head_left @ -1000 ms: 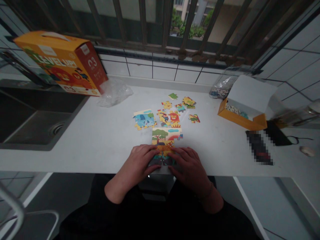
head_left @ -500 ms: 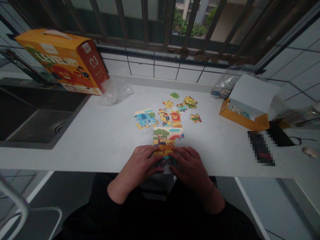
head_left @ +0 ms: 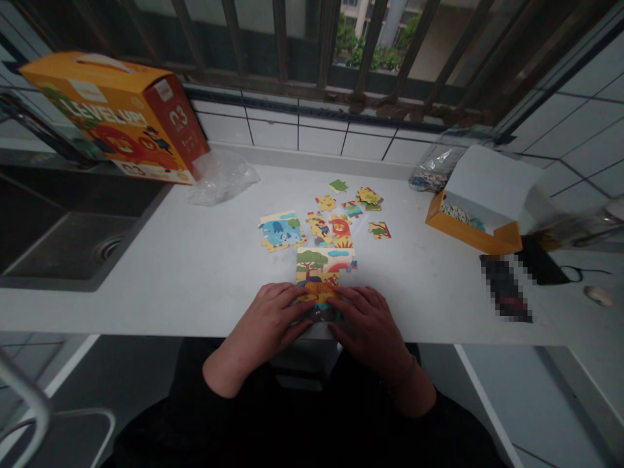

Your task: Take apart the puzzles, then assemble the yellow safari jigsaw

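A partly joined jigsaw puzzle [head_left: 319, 263] lies flat near the counter's front edge, showing a tree, a red sun and a spotted cat. My left hand [head_left: 273, 318] grips its lower left side, fingers curved over the pieces and thumb by the bottom edge. On the lower right side, my right hand [head_left: 368, 318] does the same, so the puzzle's lower corners are hidden. Just beyond are a joined elephant section [head_left: 281, 233], a lion piece [head_left: 340, 226] and a piece with a small figure [head_left: 318, 225]. Several loose pieces lie farther back, among them a green one [head_left: 338, 186].
An orange carton [head_left: 117, 123] stands at the back left beside a sink [head_left: 97, 276], with a crumpled plastic bag [head_left: 224, 179] against it. To the right are an open orange box [head_left: 468, 227] with small pieces inside, another plastic bag [head_left: 431, 172] and a pixelated dark object [head_left: 507, 289].
Both hands have pressed inward on the puzzle's lower part, and the gap between its dark bottom pieces has closed. The other pieces stay where they were; the view shifts slightly.
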{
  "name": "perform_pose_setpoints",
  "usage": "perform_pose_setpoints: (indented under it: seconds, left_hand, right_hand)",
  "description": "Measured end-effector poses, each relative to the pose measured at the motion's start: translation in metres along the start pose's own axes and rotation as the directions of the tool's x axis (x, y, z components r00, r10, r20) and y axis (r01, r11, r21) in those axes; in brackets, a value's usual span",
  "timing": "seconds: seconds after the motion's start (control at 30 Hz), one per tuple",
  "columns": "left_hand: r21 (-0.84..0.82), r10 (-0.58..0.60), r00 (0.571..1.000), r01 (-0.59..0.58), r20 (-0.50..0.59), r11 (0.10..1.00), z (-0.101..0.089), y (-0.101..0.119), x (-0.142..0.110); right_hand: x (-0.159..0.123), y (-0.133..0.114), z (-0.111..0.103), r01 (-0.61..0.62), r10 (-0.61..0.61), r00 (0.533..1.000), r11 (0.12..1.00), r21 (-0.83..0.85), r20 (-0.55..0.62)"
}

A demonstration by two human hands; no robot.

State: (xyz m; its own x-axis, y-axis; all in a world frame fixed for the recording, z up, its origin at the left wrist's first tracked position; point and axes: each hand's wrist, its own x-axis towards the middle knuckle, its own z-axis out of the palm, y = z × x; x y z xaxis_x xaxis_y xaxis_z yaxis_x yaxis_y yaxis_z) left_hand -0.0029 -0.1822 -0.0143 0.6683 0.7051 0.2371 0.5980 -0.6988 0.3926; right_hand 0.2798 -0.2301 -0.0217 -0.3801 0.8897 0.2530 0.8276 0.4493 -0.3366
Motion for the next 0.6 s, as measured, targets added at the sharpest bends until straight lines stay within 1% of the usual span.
perform_pose_setpoints:
  seconds: [0.13,0.43,0.6]
  left_hand:
    - [-0.004,0.023,0.999,-0.023,0.031,1.0,-0.001,0.003,0.001]
    - [0.024,0.024,0.999,-0.025,0.046,0.999,0.009,0.009,0.006]
    - [0.045,0.045,0.996,-0.049,0.072,0.998,0.009,0.011,0.005]
  right_hand:
    - [0.0,0.0,0.0,0.003,-0.003,1.0,1.0,0.001,-0.001]
    - [-0.001,0.0,0.004,0.01,-0.011,1.0,1.0,-0.01,-0.017]
    - [-0.002,-0.001,0.003,0.019,-0.019,1.0,1.0,-0.017,-0.001]
